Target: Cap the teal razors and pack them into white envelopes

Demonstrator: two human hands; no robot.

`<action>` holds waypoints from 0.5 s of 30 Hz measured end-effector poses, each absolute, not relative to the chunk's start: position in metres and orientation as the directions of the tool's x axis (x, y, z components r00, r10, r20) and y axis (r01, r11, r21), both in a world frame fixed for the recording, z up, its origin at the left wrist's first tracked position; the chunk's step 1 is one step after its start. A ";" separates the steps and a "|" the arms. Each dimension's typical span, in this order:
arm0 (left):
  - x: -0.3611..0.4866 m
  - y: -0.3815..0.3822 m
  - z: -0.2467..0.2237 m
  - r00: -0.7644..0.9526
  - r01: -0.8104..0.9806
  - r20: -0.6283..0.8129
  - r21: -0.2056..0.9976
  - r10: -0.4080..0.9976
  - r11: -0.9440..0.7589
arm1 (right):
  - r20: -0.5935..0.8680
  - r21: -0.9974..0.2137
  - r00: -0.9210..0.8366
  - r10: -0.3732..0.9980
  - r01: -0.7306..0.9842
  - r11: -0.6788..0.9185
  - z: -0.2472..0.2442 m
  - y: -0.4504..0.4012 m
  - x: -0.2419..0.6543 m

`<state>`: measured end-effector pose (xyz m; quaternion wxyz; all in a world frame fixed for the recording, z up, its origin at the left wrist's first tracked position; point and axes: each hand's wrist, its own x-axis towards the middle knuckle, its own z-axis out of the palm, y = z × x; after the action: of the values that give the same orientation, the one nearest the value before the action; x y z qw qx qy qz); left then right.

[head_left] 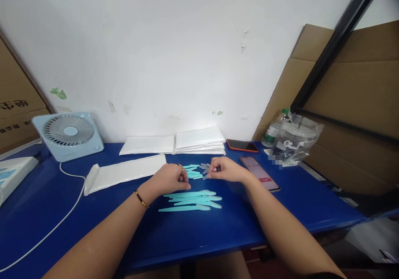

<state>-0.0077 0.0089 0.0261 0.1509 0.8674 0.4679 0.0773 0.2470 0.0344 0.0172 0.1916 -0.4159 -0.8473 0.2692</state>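
Note:
Several long turquoise sticks lie in a loose pile near the middle of the blue table. Behind them are several short turquoise pieces and, just to their right, a few clear pieces. My left hand is at the left of the short pieces, its fingers curled together; what they hold, if anything, is hidden. At the right edge of the clear pieces, my right hand has its thumb and fingers pinched, and anything between them is too small to name.
A white padded envelope lies left, with stacked white envelopes behind. A blue fan stands back left. Two phones, a bottle and a clear plastic bag are right. Cardboard leans at both sides.

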 end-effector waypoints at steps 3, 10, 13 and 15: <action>0.000 0.000 0.026 0.581 0.780 -0.092 0.346 0.808 -0.522 | -0.056 -0.623 -0.713 0.699 0.572 0.533 0.021 0.027 0.244; 0.001 0.007 0.021 0.528 0.808 -0.036 0.328 0.849 -0.489 | -0.018 -0.623 -0.724 0.689 0.548 0.559 0.013 0.032 0.243; -0.006 0.014 0.021 0.502 0.832 0.045 0.248 0.864 -0.496 | 0.009 -0.633 -0.634 0.774 0.595 0.495 0.011 0.039 0.249; -0.012 0.019 0.021 0.473 0.850 0.064 0.228 0.879 -0.474 | 0.014 -0.619 -0.549 0.836 0.652 0.438 0.011 0.044 0.253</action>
<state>-0.0116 0.0190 0.0208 0.0822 0.8542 0.5061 0.0862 0.2529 0.0442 0.0106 0.1613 -0.4469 -0.8325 0.2850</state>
